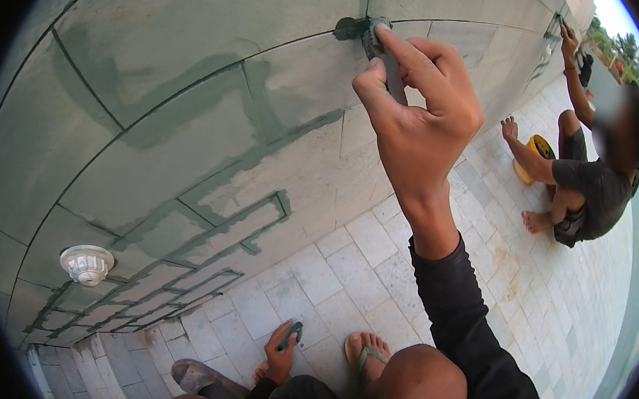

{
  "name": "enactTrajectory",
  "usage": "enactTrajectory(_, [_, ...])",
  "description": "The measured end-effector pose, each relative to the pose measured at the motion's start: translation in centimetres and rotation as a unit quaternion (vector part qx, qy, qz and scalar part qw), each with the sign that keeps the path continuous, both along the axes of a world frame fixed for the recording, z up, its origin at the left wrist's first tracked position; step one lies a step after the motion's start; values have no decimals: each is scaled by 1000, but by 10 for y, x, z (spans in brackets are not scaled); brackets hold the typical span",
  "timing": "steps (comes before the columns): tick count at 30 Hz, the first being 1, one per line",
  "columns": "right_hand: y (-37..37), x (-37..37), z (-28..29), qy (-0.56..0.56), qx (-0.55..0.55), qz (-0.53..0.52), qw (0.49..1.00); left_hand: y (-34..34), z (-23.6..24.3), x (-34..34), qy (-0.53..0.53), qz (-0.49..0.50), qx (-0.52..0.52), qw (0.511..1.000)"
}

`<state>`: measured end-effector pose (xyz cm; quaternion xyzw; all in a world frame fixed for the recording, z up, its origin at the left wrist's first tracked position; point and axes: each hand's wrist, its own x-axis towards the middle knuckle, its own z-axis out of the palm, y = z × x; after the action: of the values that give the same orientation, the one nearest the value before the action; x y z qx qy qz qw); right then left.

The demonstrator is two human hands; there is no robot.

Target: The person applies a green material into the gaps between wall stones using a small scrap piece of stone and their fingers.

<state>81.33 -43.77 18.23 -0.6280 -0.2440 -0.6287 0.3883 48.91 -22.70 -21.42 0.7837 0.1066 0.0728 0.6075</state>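
Note:
My right hand reaches up to the tiled wall, its thumb and fingers closed on a narrow grey scraper. Green grout coats the scraper's upper end, which touches the wall at a tile joint. A dark green dab of grout sits on the joint just left of it. Low down near my feet, my left hand is closed round a dark green lump of grout. Its fingers partly hide the lump. Green smears run along many joints lower on the wall.
A white fluted fitting sticks out from the wall at left. Steps lie at the lower left. To the right a co-worker squats on the paved floor, one hand up at the wall, beside a yellow bucket.

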Motion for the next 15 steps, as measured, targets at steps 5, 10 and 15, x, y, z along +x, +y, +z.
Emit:
enactTrajectory(5, [3,-3,-4,14,-19,-7,1000,1,-3,-2,0,6,0,1000])
enactTrajectory(10, [0,0,6,-34,-19,16,999,-2,-4,-2,-4,6,7,1000])
enactTrajectory(15, [1,-14,-2,47,-28,7,998,-2,-1,-1,8,11,-5,1000])
